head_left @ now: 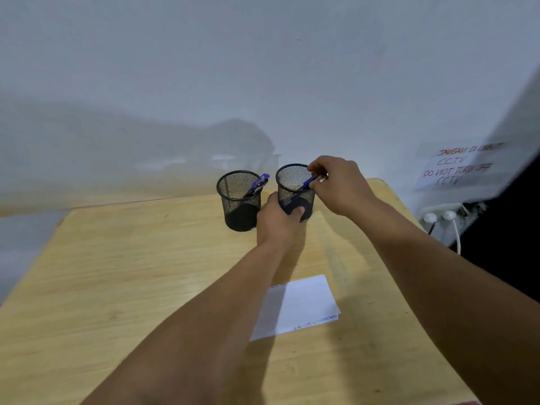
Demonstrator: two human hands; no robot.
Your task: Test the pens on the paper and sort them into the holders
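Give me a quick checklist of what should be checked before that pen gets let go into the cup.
1. Right holder steadied: ok, the left hand wraps its base.
2. Pen gripped: ok, the right hand pinches its upper end.
3. Pen tip inside the rim: ok, the lower end sits within the mesh.
4. Left holder upright and out of the way: ok, standing beside, with one pen in it.
5. Pen was tested on the paper: cannot tell, marks are too small.
6. Table has more pens waiting: cannot tell, none in view.
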